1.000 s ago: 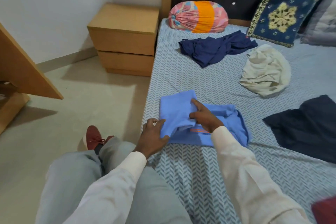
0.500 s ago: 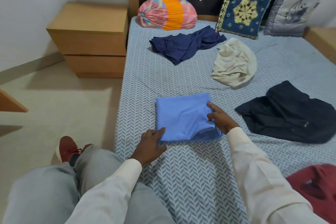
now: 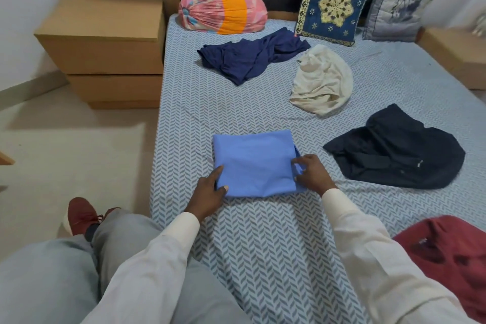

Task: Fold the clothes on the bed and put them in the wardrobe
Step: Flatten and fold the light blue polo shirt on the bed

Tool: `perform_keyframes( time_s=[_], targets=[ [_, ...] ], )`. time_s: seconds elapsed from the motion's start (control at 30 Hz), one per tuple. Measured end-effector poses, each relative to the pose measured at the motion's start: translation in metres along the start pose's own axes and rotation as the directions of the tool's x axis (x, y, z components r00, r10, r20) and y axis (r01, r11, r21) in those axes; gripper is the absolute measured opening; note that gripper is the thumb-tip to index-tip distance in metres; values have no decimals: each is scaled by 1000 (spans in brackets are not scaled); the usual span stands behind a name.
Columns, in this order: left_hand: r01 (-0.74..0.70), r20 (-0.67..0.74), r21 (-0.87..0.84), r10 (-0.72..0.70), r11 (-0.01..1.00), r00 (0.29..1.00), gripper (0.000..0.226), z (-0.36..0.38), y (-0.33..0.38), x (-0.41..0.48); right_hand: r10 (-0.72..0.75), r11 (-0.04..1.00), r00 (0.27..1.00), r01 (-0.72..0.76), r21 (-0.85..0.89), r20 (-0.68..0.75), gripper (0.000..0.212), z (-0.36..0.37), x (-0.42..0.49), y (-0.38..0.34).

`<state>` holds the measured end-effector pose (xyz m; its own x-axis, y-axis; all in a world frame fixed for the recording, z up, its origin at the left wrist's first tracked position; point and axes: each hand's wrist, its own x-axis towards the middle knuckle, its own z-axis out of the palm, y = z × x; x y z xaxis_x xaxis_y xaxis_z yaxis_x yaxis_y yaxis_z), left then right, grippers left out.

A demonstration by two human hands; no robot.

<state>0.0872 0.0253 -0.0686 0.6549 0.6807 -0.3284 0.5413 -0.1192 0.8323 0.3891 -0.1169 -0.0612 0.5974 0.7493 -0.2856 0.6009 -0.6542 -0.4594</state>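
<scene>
Clothes lie scattered over the bed (image 3: 210, 102), and one of them, a blue cloth (image 3: 253, 163), sits folded into a neat square at the centre of the frame, close to the bed's near left edge. The left grip (image 3: 210, 192) grasps the square's lower left corner, thumb on top and forefinger along the left edge. The right grip (image 3: 313, 173) is clenched on the layered right edge, fingers curled into the fold. Both sleeves are cream.

A black garment (image 3: 394, 152) lies crumpled right of centre, near the blue cloth but apart from it. Above it sits a cream garment (image 3: 323, 81) in a heap, and a navy garment (image 3: 249, 58) sprawls in the upper middle. A maroon garment (image 3: 447, 258) shows at the lower right edge of the frame.

Against the headboard at the top stand a pink and orange bolster (image 3: 223, 9), a blue cushion (image 3: 335, 2) and a grey cushion (image 3: 399, 5). A wooden nightstand (image 3: 105, 42) stands at the upper left, beside the bed. A red shoe (image 3: 80, 214) rests on the floor at the lower left.
</scene>
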Motion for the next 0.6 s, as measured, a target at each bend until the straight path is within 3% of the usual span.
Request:
perform_keyframes(
  time_s=[0.13,0.23,0.33,0.43,0.5,0.6],
  targets=[
    [103,18,-196,-102,975,995,66,0,-6,4,28,997,988,-38,-68,-149,48,5,-9,-18],
    [144,32,-302,-141,942,989,50,-1,-5,0,-118,992,974,107,-65,-194,38,9,-2,-56],
    [165,17,-322,-168,932,986,27,0,-6,-4,-308,951,947,310,11,-87,28,21,11,-111],
    [171,1,-326,-181,930,984,21,0,-10,-5,-421,901,892,432,-34,163,30,40,23,-166],
    [162,-4,-331,-173,930,985,23,1,-13,-7,-387,886,854,449,-115,348,32,54,36,-189],
    [119,-54,-282,-140,952,989,28,2,-16,-12,-314,906,868,395,-153,384,29,66,61,-212]
  ],
)
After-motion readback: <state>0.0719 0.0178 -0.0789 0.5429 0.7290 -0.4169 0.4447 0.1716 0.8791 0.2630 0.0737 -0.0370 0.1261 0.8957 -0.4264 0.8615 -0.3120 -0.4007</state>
